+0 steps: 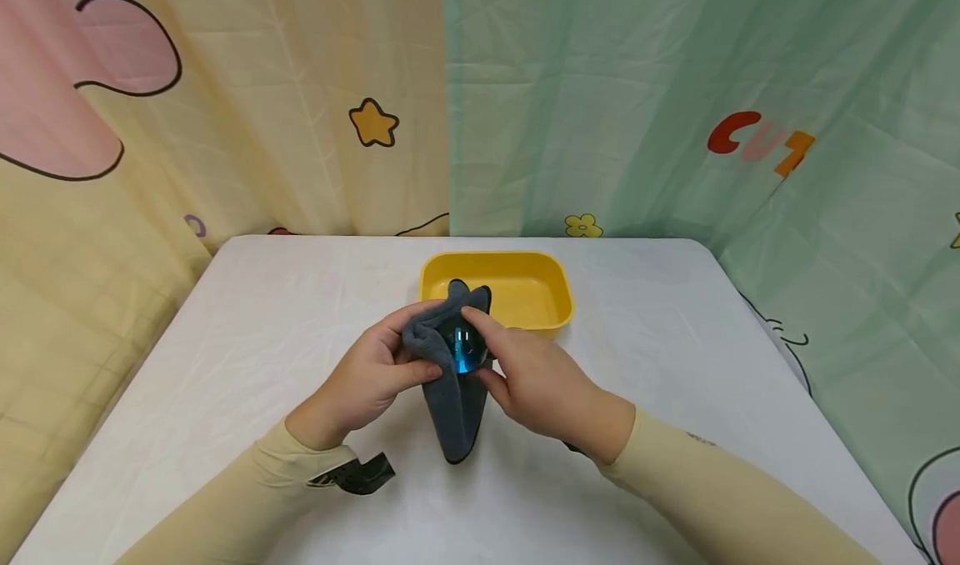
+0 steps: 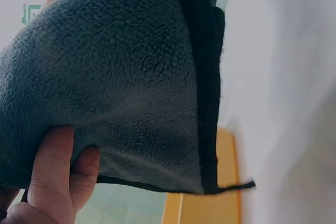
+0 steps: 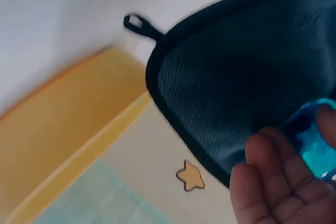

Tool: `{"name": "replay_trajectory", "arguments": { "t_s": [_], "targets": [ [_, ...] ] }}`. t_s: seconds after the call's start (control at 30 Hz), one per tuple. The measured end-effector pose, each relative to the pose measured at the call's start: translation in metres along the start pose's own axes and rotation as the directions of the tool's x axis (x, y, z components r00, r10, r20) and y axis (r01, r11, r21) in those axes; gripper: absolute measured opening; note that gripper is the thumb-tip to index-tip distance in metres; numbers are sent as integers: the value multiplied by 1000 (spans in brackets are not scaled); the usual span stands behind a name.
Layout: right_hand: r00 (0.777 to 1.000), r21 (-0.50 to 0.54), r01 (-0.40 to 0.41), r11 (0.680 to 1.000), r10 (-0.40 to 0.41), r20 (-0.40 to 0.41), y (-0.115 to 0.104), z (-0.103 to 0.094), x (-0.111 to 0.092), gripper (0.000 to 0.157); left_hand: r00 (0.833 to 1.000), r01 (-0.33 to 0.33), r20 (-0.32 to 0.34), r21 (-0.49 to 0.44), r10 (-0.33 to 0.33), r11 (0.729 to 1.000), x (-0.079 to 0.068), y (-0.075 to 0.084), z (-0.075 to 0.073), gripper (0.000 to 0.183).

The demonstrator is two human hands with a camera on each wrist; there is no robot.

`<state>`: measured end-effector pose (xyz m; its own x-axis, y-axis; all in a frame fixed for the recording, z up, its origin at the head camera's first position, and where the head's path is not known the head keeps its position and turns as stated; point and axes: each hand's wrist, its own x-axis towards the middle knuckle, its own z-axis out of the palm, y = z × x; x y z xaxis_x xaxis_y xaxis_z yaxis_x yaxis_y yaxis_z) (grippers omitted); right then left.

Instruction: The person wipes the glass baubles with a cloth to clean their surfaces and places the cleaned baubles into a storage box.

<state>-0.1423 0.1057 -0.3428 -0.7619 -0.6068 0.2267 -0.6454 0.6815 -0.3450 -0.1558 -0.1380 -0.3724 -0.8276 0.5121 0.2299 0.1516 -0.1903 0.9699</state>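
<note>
A grey-blue fleecy cloth with black edging hangs folded above the table, in front of the yellow basin. My left hand grips it from the left, thumb in front; in the left wrist view, fingers press the cloth's back. Against the cloth lies a shiny, rounded, blue glass-like ball, partly covered by cloth and fingers. My right hand holds this ball from the right between thumb and fingers. The right wrist view shows only part of the ball, beside the curled fingers.
The yellow plastic basin stands just behind the hands on a white-covered table. Patterned curtains hang behind and beside the table. A dark strap end sticks out from the left wrist.
</note>
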Motion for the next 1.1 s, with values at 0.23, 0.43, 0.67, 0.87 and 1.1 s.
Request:
{"name": "replay_trajectory", "arguments": {
  "t_s": [0.23, 0.43, 0.67, 0.87, 1.1],
  "targets": [
    [996, 170, -78, 982, 72, 44, 5, 0, 2, 59, 1000, 0, 11, 4, 0, 1000, 1, 1, 2, 73],
    [975, 435, -219, 873, 206, 78, 6, 6, 4, 28, 1000, -3, 4, 15, 3, 1000, 2, 0, 3, 74],
    [999, 157, -42, 987, 45, -13, -1, 1, 2, 75, 1000, 0, -20, 7, 0, 1000, 3, 2, 2, 71],
    [999, -12, 42, 999, -42, -35, 3, -2, 3, 69, 1000, -9, -7, -8, 9, 1000, 2, 1, -1, 70],
    [991, 363, -132, 922, 119, 59, 5, 1, 4, 61, 1000, -4, -1, 8, 4, 1000, 1, 2, 2, 73]
  ]
}}
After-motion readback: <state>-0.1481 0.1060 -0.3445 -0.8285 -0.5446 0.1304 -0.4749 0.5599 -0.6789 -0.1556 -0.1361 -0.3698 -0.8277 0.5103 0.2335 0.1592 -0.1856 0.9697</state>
